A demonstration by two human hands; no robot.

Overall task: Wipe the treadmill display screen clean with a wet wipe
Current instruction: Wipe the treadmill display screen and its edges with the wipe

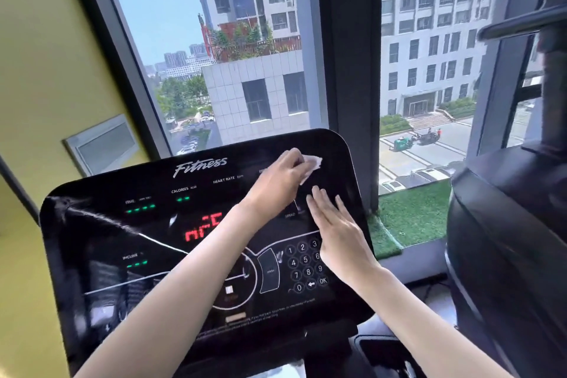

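Note:
The treadmill display screen [122, 239] is a glossy black panel with green and red lit digits, a "Fitness" logo and a number keypad [303, 264]. My left hand [276, 179] reaches across to the panel's upper right corner and holds a crumpled white wet wipe [313, 163] pressed on the glass. Just below it, my right hand [337, 233] lies flat on the right side of the screen, fingers spread, holding nothing and partly covering the keypad.
Large windows [245, 40] rise right behind the console, with a dark frame post [352, 70] between them. A yellow wall [46, 70] is on the left. Another dark machine [506, 255] stands close on the right. A green turf strip [411, 212] lies on the sill.

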